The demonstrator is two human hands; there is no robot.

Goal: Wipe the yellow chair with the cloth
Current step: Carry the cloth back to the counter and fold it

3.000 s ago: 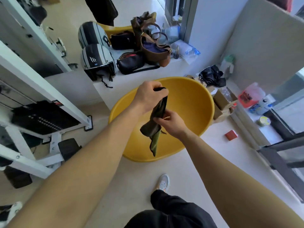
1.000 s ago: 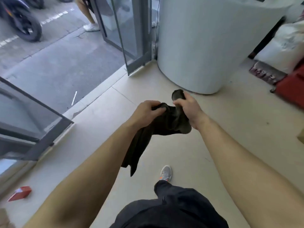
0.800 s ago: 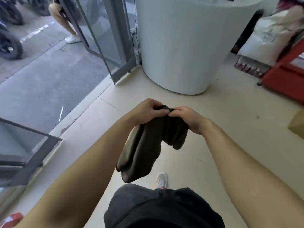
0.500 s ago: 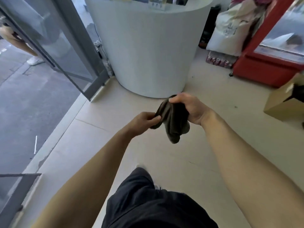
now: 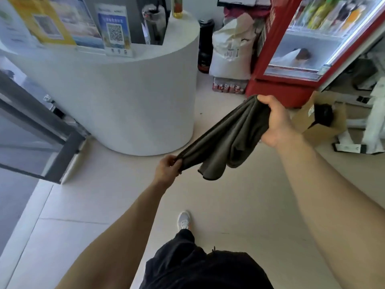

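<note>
A pale tiled floor (image 5: 239, 205) runs up to a curved white counter (image 5: 135, 105) topped with leaflet stands, one showing a QR code (image 5: 115, 34); to the right stands a red drinks fridge (image 5: 312, 49) with a white sack (image 5: 231, 49) and a dark flask (image 5: 205, 44) beside it, and a cardboard box (image 5: 325, 122) on the floor near its foot. At the left edge, a grey-framed glass door (image 5: 37, 142) stands ajar.

You hold the dark olive cloth (image 5: 227, 140) stretched in the air between both hands, above the floor and in front of the counter. Your left hand (image 5: 167, 168) pinches one corner between thumb and fingertips, low and toward the middle of the view. Your right hand (image 5: 275, 122), higher and further right, has its fingers curled tight round a bunched end (the thumb rides on top of the folds). The slack middle of the cloth sags in a fold below the line between your hands. Your pale shoe (image 5: 183, 220) is planted on the tiles beneath, dark trousers above it. The yellow chair does not appear from this angle.
</note>
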